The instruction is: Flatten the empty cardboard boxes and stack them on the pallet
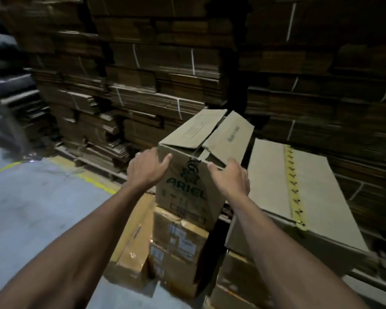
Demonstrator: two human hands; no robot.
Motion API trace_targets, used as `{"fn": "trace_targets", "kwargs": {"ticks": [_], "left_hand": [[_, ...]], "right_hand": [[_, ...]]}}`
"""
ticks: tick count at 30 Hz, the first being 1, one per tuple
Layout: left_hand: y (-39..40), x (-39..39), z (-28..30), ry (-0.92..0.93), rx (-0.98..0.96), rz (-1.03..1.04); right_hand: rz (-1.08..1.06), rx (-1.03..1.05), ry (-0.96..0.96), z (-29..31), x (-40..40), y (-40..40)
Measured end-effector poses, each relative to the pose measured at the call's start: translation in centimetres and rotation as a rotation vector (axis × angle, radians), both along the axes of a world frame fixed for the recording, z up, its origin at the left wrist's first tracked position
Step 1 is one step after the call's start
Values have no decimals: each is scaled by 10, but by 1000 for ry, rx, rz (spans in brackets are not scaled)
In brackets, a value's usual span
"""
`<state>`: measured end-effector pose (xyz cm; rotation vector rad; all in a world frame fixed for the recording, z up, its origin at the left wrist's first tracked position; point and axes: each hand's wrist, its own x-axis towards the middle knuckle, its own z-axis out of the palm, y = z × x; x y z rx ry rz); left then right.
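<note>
A brown cardboard box printed ARIEL (183, 188) sits on top of a pile of other boxes, its top flaps loosely shut. My left hand (146, 169) grips its upper left corner, thumb on the front face. My right hand (231, 177) grips the upper right corner, fingers wrapped round the far side. Below it stand taped boxes with white labels (178, 241).
A large box with yellow tape (299, 186) lies to the right. Tall stacks of flattened, strapped cardboard (156, 85) fill the whole background on pallets. A yellow-lined grey floor (31, 208) opens to the left. More boxes (132, 248) sit low at the centre.
</note>
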<state>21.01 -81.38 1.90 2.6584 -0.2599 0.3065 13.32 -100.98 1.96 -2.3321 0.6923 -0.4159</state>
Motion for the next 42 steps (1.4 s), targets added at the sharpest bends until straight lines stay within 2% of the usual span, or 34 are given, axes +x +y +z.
{"fn": "trace_targets", "kwargs": {"ticks": [7,13,19,22,24,26,30,34,42], "left_hand": [[-44,132,31,-92,-29,-170],[-79,226,29,-30,-45,-325],[-104,288,5,119,19,-404],[-109,306,-7,227,46,-443],[-113,313,-14,288,-2,-459],[-114,320,-23,362,-91,-471],[-102,334,-35,631,-369,-502],[-90,345,-44,799,-497,-528],[-75,317,-22,735,-562,-525]], "right_hand": [[-182,-44,-47,19,96,-38],[-367,-47,45,20,159,-68],[-470,-19,181,7,192,-102],[-463,38,245,-3,198,-117],[-426,76,269,-8,200,-123],[-394,118,292,-12,203,-127],[-345,262,285,-22,208,-129],[-321,371,225,-31,214,-125],[-285,349,171,-30,201,-122]]}}
